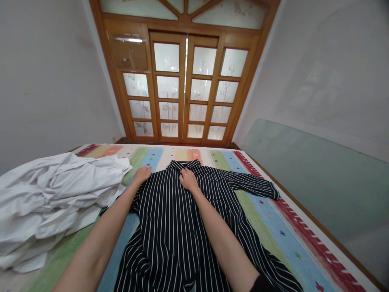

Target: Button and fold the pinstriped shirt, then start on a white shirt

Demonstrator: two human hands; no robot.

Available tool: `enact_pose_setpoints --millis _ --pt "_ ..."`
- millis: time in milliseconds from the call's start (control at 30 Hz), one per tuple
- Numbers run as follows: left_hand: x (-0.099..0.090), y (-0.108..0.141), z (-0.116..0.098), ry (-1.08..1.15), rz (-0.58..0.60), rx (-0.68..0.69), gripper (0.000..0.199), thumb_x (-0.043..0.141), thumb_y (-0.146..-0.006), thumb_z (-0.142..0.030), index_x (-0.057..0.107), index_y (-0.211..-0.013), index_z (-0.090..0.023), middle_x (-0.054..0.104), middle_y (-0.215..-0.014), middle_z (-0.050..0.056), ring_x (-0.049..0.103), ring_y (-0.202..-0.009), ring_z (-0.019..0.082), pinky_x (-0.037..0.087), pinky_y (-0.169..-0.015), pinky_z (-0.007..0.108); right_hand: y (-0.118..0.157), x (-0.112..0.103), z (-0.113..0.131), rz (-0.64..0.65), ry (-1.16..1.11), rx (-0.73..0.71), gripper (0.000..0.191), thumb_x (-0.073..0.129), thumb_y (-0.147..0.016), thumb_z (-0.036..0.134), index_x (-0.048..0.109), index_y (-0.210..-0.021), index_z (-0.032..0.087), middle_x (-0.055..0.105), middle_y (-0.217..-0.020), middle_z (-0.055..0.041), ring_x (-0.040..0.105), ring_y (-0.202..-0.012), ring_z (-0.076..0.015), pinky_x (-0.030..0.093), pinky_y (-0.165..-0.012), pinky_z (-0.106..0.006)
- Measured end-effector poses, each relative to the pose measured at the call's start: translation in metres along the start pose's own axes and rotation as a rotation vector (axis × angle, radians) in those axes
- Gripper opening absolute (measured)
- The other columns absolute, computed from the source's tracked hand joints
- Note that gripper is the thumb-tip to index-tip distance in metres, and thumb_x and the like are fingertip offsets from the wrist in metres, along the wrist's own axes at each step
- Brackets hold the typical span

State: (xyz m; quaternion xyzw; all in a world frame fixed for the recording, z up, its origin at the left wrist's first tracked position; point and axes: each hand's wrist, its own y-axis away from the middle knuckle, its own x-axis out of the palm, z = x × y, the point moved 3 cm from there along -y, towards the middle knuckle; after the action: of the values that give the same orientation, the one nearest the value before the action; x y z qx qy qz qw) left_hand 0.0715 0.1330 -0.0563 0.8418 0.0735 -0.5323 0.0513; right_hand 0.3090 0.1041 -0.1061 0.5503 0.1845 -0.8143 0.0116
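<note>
A black shirt with white stripes [165, 211] lies front up, its collar at the far end and one sleeve stretched out to the right. At the shirt's left shoulder edge, my left hand [142, 174] is closed, with its fingers pinching the cloth. My right hand [188, 179] rests palm down on the upper front, just below the collar, fingers spread over the fabric. The left sleeve is partly hidden behind my left forearm. Lower down, the front is wrinkled.
A heap of crumpled white cloth [54, 198] lies on the left. Everything rests on a multicoloured striped bed cover [273, 219]. A pale green panel [319, 170] runs along the right wall. Wooden glazed doors [184, 89] stand beyond the far edge.
</note>
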Motion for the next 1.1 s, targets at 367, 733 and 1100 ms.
enact_pose_setpoints --millis 367,733,1100 --pt "-0.019 0.038 0.018 0.203 0.863 -0.128 0.035 0.075 -0.059 -0.05 0.07 -0.072 -0.018 0.075 -0.074 0.011 0.069 -0.067 0.03 0.055 -0.063 0.038 0.0 -0.001 0.0 -0.022 0.019 0.003 0.038 0.041 -0.093 0.021 0.062 -0.122 0.011 0.058 -0.133 -0.0128 0.042 -0.133 -0.0249 0.029 -0.111 -0.038" --pt "-0.055 0.06 0.012 0.963 0.656 0.073 0.024 0.073 -0.052 -0.033 0.065 -0.064 -0.014 0.069 -0.061 0.006 0.063 -0.056 0.02 0.051 -0.057 0.029 -0.002 0.004 -0.003 -0.038 0.003 0.013 0.038 0.042 -0.092 0.022 0.062 -0.124 0.012 0.059 -0.133 -0.0127 0.043 -0.132 -0.0252 0.029 -0.11 -0.04" --pt "-0.111 0.056 0.02 -0.081 0.521 0.185 0.028 0.075 -0.055 -0.045 0.063 -0.051 -0.02 0.07 -0.066 0.005 0.065 -0.075 0.027 0.05 -0.075 0.032 -0.001 0.003 -0.002 -0.059 0.008 0.009 0.038 0.042 -0.092 0.022 0.062 -0.124 0.012 0.058 -0.133 -0.0121 0.043 -0.131 -0.0243 0.03 -0.11 -0.038"
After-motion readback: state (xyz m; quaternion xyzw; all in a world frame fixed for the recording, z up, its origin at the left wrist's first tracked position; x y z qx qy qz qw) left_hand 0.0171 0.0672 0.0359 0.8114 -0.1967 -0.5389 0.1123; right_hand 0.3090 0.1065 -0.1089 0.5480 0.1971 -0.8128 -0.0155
